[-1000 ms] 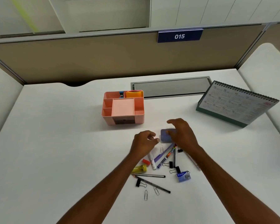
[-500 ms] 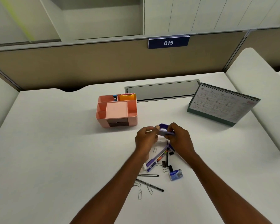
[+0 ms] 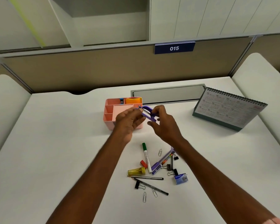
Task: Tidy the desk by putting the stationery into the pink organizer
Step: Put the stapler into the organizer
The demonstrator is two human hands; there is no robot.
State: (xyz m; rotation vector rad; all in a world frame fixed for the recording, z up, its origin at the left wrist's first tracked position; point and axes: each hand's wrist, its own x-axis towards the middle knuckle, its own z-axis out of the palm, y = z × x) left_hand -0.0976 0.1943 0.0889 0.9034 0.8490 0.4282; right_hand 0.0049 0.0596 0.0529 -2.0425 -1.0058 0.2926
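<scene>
A purple stapler [image 3: 147, 111] is held in the air between both hands, its jaws hinged apart, just in front of the pink organizer [image 3: 110, 112]. My left hand [image 3: 128, 120] pinches its front end. My right hand [image 3: 164, 122] grips its rear end. The organizer holds an orange item [image 3: 133, 100] and a small blue one [image 3: 121, 101] in its back compartments. On the desk near me lie a green-capped marker [image 3: 146, 155], purple pens [image 3: 162, 160], black pens [image 3: 149, 183], a yellow sharpener [image 3: 136, 171], a red eraser [image 3: 143, 163], a blue staple box [image 3: 181, 178], binder clips and paper clips.
A desk calendar [image 3: 228, 107] stands at the right. A grey cable cover [image 3: 167, 94] lies behind the organizer. A beige partition with a "015" sign [image 3: 174, 48] closes the far edge of the white desk [image 3: 55, 143].
Both hands took the purple stapler off the desk and lifted it toward the organizer. It now hangs hinged apart between them. The camera view tilted up.
</scene>
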